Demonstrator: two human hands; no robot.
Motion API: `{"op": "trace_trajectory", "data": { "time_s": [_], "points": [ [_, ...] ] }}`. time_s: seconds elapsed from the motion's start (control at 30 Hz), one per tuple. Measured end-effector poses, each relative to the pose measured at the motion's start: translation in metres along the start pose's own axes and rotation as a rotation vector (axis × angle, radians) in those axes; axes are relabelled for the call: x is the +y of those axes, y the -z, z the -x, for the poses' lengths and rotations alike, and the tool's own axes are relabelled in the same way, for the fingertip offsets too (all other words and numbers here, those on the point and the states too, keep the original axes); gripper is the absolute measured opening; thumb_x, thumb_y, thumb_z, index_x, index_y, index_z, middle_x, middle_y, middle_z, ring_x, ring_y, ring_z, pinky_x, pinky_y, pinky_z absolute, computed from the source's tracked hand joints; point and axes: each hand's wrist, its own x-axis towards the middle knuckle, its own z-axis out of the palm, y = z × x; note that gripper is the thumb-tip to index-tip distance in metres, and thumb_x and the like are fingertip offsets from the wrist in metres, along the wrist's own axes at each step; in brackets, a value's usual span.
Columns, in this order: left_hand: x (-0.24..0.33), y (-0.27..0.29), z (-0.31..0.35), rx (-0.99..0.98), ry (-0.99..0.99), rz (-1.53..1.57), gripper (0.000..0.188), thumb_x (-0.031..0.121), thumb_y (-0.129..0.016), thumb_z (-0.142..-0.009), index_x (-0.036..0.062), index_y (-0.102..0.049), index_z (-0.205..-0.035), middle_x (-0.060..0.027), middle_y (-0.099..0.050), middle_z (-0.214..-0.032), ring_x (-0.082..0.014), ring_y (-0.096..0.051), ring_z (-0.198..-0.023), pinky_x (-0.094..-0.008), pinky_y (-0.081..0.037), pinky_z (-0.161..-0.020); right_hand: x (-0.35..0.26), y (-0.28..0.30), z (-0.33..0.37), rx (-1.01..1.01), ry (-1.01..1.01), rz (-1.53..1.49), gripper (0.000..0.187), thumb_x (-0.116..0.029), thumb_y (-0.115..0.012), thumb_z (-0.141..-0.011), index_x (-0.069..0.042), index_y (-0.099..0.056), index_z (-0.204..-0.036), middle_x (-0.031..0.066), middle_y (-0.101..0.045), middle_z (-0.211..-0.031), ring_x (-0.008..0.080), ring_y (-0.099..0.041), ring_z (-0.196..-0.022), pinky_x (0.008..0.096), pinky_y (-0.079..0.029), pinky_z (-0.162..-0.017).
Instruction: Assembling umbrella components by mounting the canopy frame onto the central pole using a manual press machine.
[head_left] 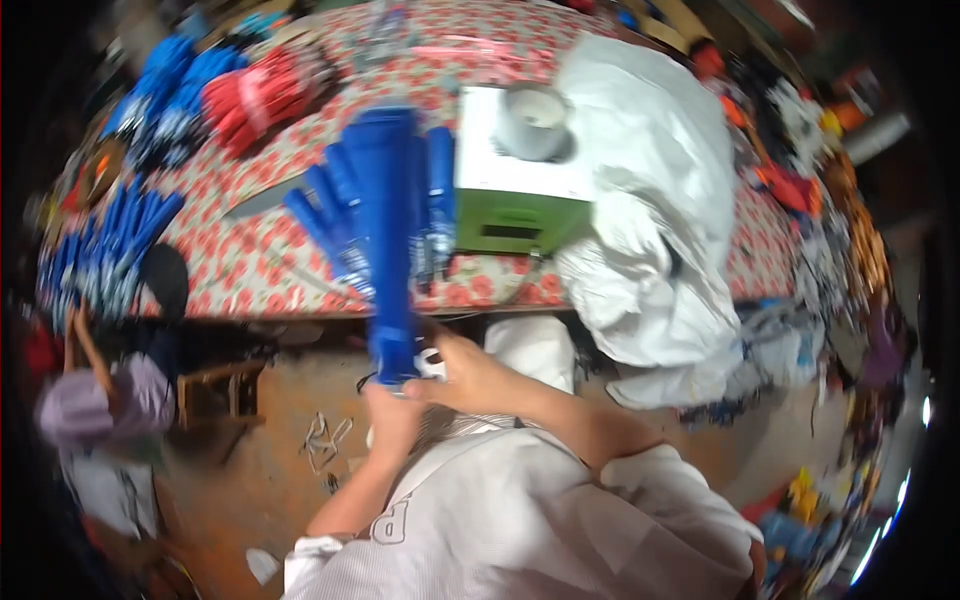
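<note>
A long blue folded item [392, 230], shaped like a closed umbrella and blurred by motion, stretches from my hands over the table's front edge. My left hand [396, 412] is closed around its near end. Beside it, my right hand [460, 368] grips the same end from the right, its thumb close to my left hand; part of its fingers is hidden. Several similar blue rolled items [325, 205] lie fanned out on the table under the held one and to both sides of it.
A green-and-white box-shaped device [520, 215] with a grey cup-like part [533, 122] on top stands right of the blue items. White sacking [650, 130] drapes the table's right side. Red bundles [265, 100] lie at the back left. Another person [105, 400] sits left, near a wooden stool [220, 392].
</note>
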Motion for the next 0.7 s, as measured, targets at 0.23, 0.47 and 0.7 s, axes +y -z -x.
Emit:
{"op": "trace_trajectory", "data": {
  "time_s": [0.23,0.47,0.7],
  "points": [
    [-0.048,0.059,-0.086,0.369,0.221,-0.038,0.017,0.017,-0.071,-0.082,0.0051,-0.062,-0.090,-0.0037,-0.057,-0.071,-0.0146,-0.049,-0.061,-0.0267,-0.040,-0.059,0.061,0.059,0.073,0.501,-0.185,-0.046,0.031,-0.011,-0.072,-0.086,0.001,-0.064,-0.113,0.0088,-0.068,-0.091,0.0142,-0.060,-0.077,0.0265,-0.050,-0.072],
    [-0.126,0.214,-0.206,0.956,-0.100,-0.926,0.064,0.024,-0.075,-0.080,-0.0080,-0.050,-0.131,-0.0243,-0.062,-0.113,-0.0351,-0.063,-0.097,-0.0368,-0.050,-0.087,0.163,0.161,0.122,1.345,-0.104,0.167,0.008,-0.008,-0.058,-0.092,-0.006,-0.061,-0.099,0.0018,-0.058,-0.079,0.0078,-0.049,-0.065,0.0219,-0.041,-0.059],
    [-0.069,0.149,-0.118,0.690,-0.314,-0.656,0.060,0.008,-0.070,-0.082,-0.0063,-0.046,-0.136,-0.0198,-0.060,-0.117,-0.0301,-0.059,-0.103,-0.0327,-0.046,-0.094,0.286,0.271,0.048,0.916,-0.617,1.000,0.043,-0.023,-0.062,-0.088,-0.001,-0.057,-0.124,0.0213,-0.064,-0.114,0.0352,-0.063,-0.095,0.0439,-0.048,-0.084]
  ]
}}
